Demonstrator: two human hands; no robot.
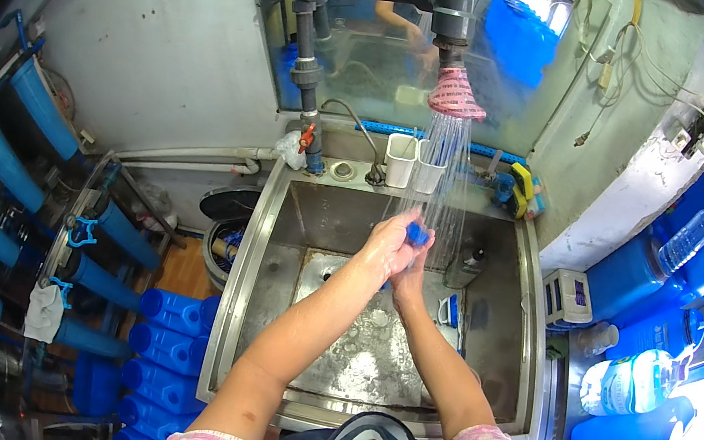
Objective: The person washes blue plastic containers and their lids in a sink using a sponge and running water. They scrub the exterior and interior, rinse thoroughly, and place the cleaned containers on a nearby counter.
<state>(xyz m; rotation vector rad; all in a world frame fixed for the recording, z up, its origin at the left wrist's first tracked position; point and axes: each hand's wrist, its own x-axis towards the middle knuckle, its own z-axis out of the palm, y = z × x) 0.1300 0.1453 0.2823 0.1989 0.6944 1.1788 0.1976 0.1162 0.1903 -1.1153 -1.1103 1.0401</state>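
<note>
Both hands meet over the stainless steel sink (pixel 238 271), in the stream from a shower head wrapped in pink printed tape (pixel 456 95). Between my left hand (pixel 388 243) and my right hand (pixel 413 277) is a small blue plastic piece (pixel 417 234) that looks like a cap. My left hand lies over part of the right, so the exact grip of each is partly hidden. A bit of blue also shows just below the hands. Water wets my fingers and forearms.
Inside the basin stand a dark-topped bottle (pixel 465 269) and a blue-and-white brush (pixel 449 310). White containers (pixel 400 162) and sponges (pixel 520 190) line the back ledge. Blue jugs (pixel 166 346) are stacked left; more jugs (pixel 626 429) stand right. An orange-handled valve (pixel 307 137) is on the pipe.
</note>
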